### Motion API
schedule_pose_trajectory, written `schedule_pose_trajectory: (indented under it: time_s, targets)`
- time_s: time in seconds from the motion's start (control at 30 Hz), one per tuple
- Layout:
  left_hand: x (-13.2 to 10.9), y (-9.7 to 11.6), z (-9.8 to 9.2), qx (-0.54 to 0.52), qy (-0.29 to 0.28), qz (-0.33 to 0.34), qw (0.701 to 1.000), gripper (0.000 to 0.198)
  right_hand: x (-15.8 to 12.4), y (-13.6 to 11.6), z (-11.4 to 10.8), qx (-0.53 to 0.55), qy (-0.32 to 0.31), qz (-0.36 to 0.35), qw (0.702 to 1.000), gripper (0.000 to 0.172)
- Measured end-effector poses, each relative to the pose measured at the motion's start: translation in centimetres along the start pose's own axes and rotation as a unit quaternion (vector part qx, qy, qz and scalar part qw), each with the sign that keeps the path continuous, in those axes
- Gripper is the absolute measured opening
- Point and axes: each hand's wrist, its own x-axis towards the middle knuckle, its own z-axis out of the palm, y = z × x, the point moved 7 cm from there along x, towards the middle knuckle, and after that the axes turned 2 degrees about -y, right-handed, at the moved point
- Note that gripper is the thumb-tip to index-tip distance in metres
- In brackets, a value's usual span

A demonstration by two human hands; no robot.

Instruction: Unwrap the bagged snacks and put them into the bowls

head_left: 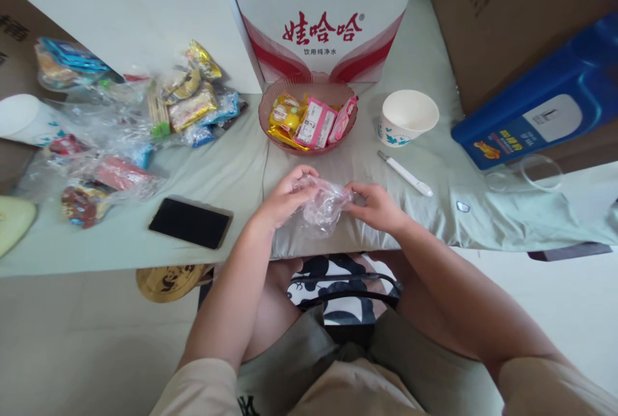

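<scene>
On the table (241, 165), clear bag (322, 208) between hands (284, 200) (377, 207)

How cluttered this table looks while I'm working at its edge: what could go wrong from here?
1. The clear plastic bag, pinched between the left hand and right hand, looks thin and crumpled; a hard pull may tear it.
2. The phone lies near the front edge of the table, beside the left forearm; a sideways move could knock it off.
3. The white pen lies loose near the right hand and might get brushed away.
</scene>
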Motion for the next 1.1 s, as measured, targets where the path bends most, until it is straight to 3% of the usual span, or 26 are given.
schedule_pose_trajectory:
  time_s: [0.13,0.27,0.4,0.47,0.6,0.67,0.77,0.87,1.0,1.1]
  targets:
    - [0.3,-0.6,0.5,0.050,-0.041,-0.019,0.998,0.030,-0.2,-0.2,-1.1,0.076,0.060,-0.012,0.995,0.024]
    - [0.8,0.3,-0.1,0.097,0.019,0.054,0.994,0.022,-0.3,-0.1,-2.5,0.104,0.126,0.005,0.987,0.034]
    - [0.9,0.9,-0.6,0.158,0.071,0.101,0.980,0.020,0.1,0.5,-2.5,0.016,0.129,0.032,0.991,0.044]
    - [0.9,1.0,-0.7,0.163,0.083,0.118,0.976,0.020,0.3,1.0,-2.4,0.029,0.142,0.023,0.989,0.041]
    - [1.1,1.3,-0.8,0.143,0.107,0.147,0.973,0.025,-0.2,1.3,-4.3,0.113,0.282,-0.045,0.952,0.040]
    - [1.2,1.5,-0.6,0.143,0.114,0.155,0.971,0.026,-0.5,1.1,-4.8,0.140,0.310,-0.064,0.938,0.045]
    - [1.4,1.7,0.2,0.136,0.107,0.155,0.973,0.025,-0.1,0.5,-3.9,0.159,0.237,-0.051,0.957,0.059]
    - [1.7,1.8,0.8,0.061,0.104,0.142,0.982,0.025,0.2,0.5,-2.9,0.190,0.148,0.000,0.971,0.074]
    - [2.3,1.5,1.0,-0.046,0.118,0.110,0.986,0.026,-0.1,0.6,-3.4,0.242,0.087,0.014,0.966,0.072]
    - [2.7,1.5,1.4,-0.045,0.109,0.093,0.989,0.026,-0.8,1.0,-5.1,0.232,0.089,0.008,0.968,0.062]
